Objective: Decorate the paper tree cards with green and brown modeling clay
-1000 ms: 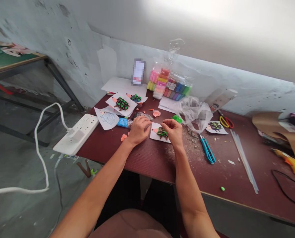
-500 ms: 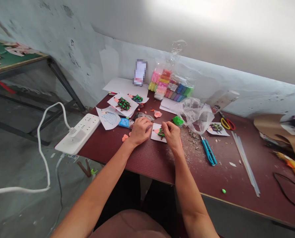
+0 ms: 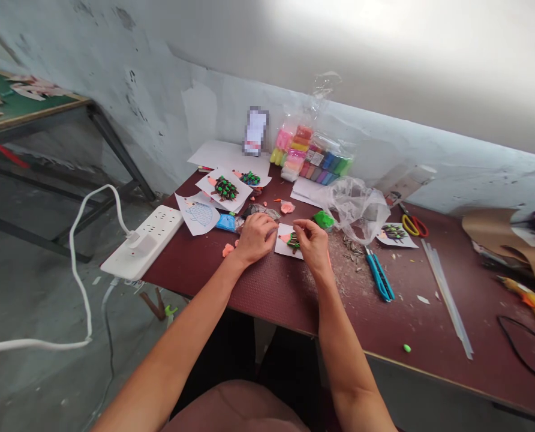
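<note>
A small white card (image 3: 283, 247) with a hedgehog figure (image 3: 291, 240) of pink and green clay lies between my hands. My left hand (image 3: 257, 239) rests at the card's left edge, its fingers curled together; whatever they hold, if anything, is too small to name. Over the card's right side is my right hand (image 3: 311, 241), thumb and forefinger pinched just above the figure, and their contents cannot be made out. Green clay (image 3: 323, 219) sits behind my right hand. Beyond my left hand are a blue clay packet (image 3: 226, 222) and pink clay (image 3: 287, 207).
Finished-looking hedgehog cards (image 3: 225, 188) lie at the back left, near a power strip (image 3: 142, 243). Clay packs (image 3: 312, 157) and a plastic bag (image 3: 357, 207) stand behind. Seeds (image 3: 352, 247), a blue cutter (image 3: 379, 275), scissors (image 3: 414, 225), glue sticks (image 3: 447, 300) and a glue gun (image 3: 531, 300) lie right.
The view has shifted very slightly. My right thumb and forefinger have moved a little over the card; my left hand stays in place.
</note>
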`<state>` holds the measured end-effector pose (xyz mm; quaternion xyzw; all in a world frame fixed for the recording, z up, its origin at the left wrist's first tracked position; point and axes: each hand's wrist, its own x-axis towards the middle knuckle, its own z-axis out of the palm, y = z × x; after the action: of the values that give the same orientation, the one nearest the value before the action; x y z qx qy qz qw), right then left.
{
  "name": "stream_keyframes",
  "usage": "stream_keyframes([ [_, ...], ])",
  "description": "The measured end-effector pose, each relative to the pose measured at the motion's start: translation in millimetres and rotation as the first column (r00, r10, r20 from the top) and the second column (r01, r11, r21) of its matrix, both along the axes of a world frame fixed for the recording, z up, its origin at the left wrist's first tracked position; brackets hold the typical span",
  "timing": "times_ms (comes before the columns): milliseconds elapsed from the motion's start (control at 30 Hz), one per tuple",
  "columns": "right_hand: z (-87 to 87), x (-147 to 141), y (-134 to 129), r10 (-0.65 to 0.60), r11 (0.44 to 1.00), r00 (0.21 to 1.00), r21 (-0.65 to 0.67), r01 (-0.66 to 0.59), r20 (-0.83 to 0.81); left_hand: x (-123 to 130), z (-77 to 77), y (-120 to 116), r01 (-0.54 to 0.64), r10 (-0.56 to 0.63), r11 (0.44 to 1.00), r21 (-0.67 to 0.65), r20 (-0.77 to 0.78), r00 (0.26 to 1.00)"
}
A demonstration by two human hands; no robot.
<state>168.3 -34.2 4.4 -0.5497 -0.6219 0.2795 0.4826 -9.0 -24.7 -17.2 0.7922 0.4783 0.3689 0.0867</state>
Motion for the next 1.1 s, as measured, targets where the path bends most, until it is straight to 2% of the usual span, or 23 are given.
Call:
stream_keyframes([
  [133,1.2,1,1,-0.012,0.998,0.996,0.059,0.006,0.092,0,-0.4,0,0.005,-0.005,1.000,-0.015,-0.002,1.000],
  [233,2.8,2,0,-0.028,0.999,0.992,0.035,0.023,0.122,0,-1.2,0,0.010,-0.010,1.000,-0.020,-0.003,1.000],
  [500,0.2,1,-2,-0.064,0.997,0.998,-0.053,0.064,0.003,0,-2.3,1,0.008,-0.008,0.999,-0.034,-0.007,1.000],
  [567,0.0,3,-1,-0.064,0.997,0.998,-0.046,0.064,0.015,0,-2.6,0,0.008,-0.009,0.999,-0.047,-0.011,1.000],
  [833,-0.4,11,2,-0.048,0.995,0.984,-0.075,0.062,0.174,0,-2.7,-3,0.083,-0.091,0.988,-0.126,-0.056,0.994],
  [1000,-4.1,13,4,-0.036,0.999,0.927,0.021,0.030,0.373,1,-4.7,-4,0.111,-0.131,0.980,-0.164,-0.115,0.985],
  [1100,-7.4,14,5,-0.029,1.000,0.895,0.024,0.020,0.446,1,-6.6,-3,0.112,-0.135,0.979,-0.170,-0.130,0.982],
])
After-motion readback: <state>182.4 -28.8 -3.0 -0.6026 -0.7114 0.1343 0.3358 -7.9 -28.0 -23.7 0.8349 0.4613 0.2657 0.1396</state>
